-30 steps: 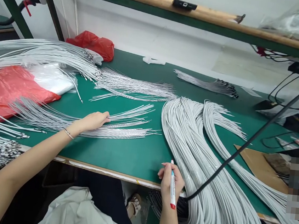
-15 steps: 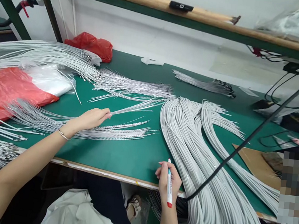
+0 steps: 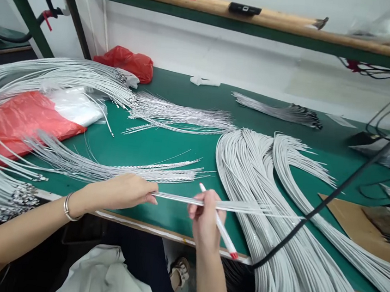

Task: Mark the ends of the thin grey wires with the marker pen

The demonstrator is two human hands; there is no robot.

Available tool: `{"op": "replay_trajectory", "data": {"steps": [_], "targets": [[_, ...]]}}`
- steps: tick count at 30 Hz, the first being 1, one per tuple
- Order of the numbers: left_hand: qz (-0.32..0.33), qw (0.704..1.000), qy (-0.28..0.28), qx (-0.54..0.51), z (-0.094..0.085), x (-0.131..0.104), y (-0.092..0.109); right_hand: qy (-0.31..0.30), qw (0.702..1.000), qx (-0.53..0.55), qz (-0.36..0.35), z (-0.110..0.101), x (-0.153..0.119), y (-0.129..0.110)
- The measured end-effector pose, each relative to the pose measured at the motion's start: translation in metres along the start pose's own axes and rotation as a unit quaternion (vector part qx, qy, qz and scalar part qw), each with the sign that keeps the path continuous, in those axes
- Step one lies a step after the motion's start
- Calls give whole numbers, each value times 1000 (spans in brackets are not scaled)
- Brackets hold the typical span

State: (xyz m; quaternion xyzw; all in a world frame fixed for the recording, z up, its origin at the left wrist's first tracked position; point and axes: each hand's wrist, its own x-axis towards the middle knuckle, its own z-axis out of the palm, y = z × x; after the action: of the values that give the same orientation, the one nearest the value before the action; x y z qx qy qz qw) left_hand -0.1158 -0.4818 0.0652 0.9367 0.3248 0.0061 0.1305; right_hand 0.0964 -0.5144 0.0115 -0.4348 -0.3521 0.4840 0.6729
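Observation:
My left hand (image 3: 136,192) is closed around the end of a thin bundle of white cables (image 3: 175,198), which stretches to the right above the bench edge. My right hand (image 3: 206,217) grips a white marker (image 3: 224,236) with red ends, its tip pointing up and left beside the bundle. The bundle passes at my right fingers; whether they also pinch it I cannot tell. Beyond it, the bundle's far part lies across a thick heap of grey-white cables (image 3: 265,209). Just behind my left hand lies a spread of thin grey wires (image 3: 115,171).
The green bench (image 3: 167,143) carries more thin wires (image 3: 180,114) and a dark-ended bunch (image 3: 282,112) at the back. Red plastic bags (image 3: 26,121) and looped cables (image 3: 49,75) lie left. A black cord (image 3: 336,191) slants across the right side, near cardboard (image 3: 357,223).
My left hand has come nearer and right, drawing the thin cable bundle off the back pile. My right hand has risen to the bundle, and the marker now tilts with its tip up-left.

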Motion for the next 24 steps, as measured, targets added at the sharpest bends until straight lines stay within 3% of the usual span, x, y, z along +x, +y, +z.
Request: {"op": "replay_trajectory", "data": {"steps": [4, 8, 11, 14, 17, 18, 20, 22, 24], "targets": [[-65, 992, 15, 104, -23, -34, -21, 81, 995, 48, -45, -34, 2, -33], [-187, 944, 39, 270, -54, -74, -63, 107, 991, 65, -47, -59, -3, -51], [-256, 900, 47, 350, -64, -89, -97, 96, 993, 55, -45, -43, -13, -32], [-264, 894, 22, 362, -54, -80, -108, 87, 996, -6, -25, -9, -21, 1], [-198, 930, 15, 309, -32, -48, -78, 64, 996, -60, -4, 21, -24, 23], [-137, 965, 24, 222, -24, -35, -60, 51, 996, -69, -2, 27, -25, 26], [-40, 998, 25, 44, -11, -9, -21, 33, 996, -82, -5, 32, -26, 26], [18, 995, -12, -96, -2, 11, 10, 22, 996, -91, -13, 28, -27, 22], [27, 984, -54, -165, 1, 22, 22, 16, 995, -95, -15, 17, -28, 17]]}}
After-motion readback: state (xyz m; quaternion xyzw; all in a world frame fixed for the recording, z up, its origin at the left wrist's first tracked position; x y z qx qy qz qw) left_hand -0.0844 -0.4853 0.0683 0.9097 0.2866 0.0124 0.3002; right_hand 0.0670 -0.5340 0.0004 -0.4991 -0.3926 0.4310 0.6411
